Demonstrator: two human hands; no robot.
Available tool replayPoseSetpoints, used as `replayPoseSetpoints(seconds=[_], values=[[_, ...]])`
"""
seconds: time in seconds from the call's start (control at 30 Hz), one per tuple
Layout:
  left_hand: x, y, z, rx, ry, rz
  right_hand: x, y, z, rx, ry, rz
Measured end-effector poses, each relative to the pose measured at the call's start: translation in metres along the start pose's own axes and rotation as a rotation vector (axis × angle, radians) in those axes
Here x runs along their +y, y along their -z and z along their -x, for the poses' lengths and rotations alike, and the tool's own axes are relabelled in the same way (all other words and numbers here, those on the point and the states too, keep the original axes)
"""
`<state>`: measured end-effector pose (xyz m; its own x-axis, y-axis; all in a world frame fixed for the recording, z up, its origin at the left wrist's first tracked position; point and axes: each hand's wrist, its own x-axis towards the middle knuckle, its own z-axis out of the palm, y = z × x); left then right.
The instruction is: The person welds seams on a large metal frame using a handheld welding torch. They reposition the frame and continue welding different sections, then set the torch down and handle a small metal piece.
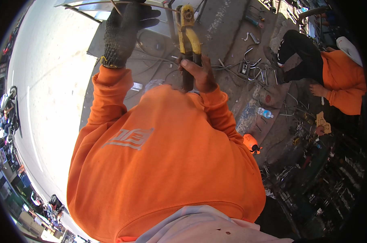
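Left hand point(124, 28), in a black knit glove, was closed around a thin metal rod point(151, 5) at the top of the frame. Right hand point(197, 73) was bare and gripped the dark handles of yellow pliers point(188, 34) — jaws pointed up at the rod, contact unclear. Wire scraps point(252, 60) lay on the ground beyond. Second person in orange point(345, 81) sat well apart, to the right.

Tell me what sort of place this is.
Probably an open-air metal workshop beside a street. Bent metal rods and hooks litter the concrete ground, tools crowd a rack, and the right hand grips yellow-handled pliers.
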<state>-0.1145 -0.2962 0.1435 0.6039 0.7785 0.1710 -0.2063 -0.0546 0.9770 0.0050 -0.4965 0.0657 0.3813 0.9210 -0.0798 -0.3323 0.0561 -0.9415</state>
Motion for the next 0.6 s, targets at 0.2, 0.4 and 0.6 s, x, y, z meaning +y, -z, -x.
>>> replayPoseSetpoints(seconds=[0.2,0.4,0.6], values=[[-0.028,0.047,0.015,0.032,0.277,-0.363,0.007,0.029,0.024,0.102,0.008,-0.141],[-0.069,0.12,0.047,0.048,0.51,-0.748,0.024,0.063,0.053,0.156,0.106,-0.214],[-0.084,0.161,0.009,0.141,0.497,-0.646,0.049,0.033,0.056,0.409,0.152,-0.441]])
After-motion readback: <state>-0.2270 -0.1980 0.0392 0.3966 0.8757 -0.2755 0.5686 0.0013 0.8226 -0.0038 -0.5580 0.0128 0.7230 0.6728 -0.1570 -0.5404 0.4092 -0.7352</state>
